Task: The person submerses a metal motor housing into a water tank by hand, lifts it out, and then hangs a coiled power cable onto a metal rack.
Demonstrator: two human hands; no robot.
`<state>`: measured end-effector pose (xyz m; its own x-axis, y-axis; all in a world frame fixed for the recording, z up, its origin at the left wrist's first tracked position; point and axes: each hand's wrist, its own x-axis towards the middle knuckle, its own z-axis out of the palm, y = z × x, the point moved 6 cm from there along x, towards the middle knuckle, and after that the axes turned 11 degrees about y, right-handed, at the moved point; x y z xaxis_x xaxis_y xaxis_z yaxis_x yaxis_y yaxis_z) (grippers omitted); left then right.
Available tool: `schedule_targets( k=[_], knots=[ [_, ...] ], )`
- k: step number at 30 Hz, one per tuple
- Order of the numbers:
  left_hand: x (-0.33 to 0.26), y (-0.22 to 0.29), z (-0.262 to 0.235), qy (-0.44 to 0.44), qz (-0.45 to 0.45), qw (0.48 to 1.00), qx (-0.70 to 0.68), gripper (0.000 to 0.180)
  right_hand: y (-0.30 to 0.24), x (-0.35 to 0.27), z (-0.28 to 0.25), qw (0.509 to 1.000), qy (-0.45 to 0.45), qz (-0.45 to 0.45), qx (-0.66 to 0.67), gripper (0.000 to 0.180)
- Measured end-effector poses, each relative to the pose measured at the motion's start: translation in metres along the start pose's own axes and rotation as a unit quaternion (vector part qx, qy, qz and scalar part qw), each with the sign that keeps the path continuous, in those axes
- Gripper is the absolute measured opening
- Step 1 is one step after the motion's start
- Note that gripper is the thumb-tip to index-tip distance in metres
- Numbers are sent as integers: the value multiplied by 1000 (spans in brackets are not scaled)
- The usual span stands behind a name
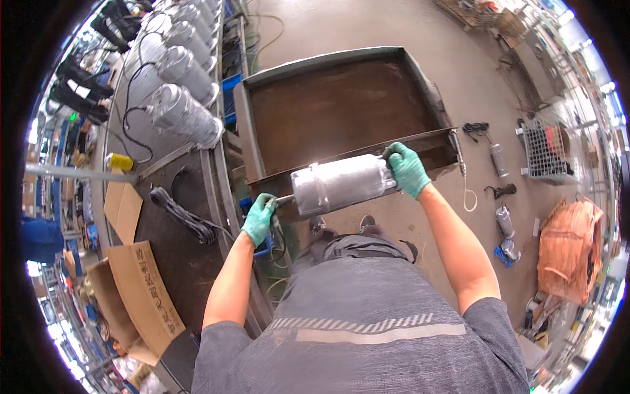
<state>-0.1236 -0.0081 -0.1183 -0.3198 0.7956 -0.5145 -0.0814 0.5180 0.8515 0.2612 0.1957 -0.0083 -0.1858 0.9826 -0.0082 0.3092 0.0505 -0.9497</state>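
Observation:
Between my two hands lies a silver cylindrical motor, on its side over the near edge of a large brown metal tray. My left hand, in a green glove, is closed around the thin rod or cable end that sticks out of the motor's left end. At the motor's right end, my gloved right hand grips the rim, its thumb and fingers wrapped round the edge. Below the left hand hangs a dark cable; where it joins is hard to make out.
On the left bench stand several similar silver motors with black cables. A coiled cable, a yellow can and an open cardboard box are there too. Rightward on the floor are a wire basket, small silver pumps and an orange sack.

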Motion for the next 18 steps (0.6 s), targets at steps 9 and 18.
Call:
schedule_targets(
  k=[9,18],
  knots=[
    [-9,3,6,103,-209,972,-16,52,17,1,0,998,-3,46,35,22],
    [-10,7,14,57,-269,956,-106,48,22,1,-2,997,1,73,34,20]
  ],
)
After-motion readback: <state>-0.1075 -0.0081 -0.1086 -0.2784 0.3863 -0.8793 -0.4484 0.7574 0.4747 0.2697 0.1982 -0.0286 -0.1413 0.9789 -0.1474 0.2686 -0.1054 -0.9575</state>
